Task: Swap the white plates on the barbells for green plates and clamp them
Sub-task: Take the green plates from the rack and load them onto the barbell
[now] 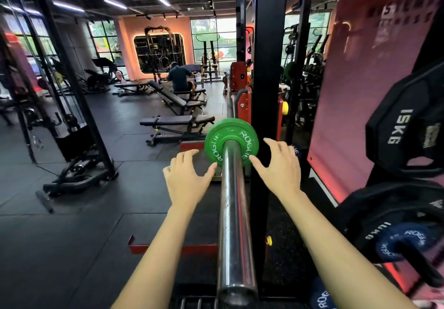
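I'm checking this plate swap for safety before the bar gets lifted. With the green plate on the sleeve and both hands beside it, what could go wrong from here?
1. No clamp shows on the barbell sleeve outside the green plate, so the plate could slide off if the bar tips.
2. The left hand and right hand have thumbs touching the plate's edge with no grip on it; a sliding plate could pinch them.
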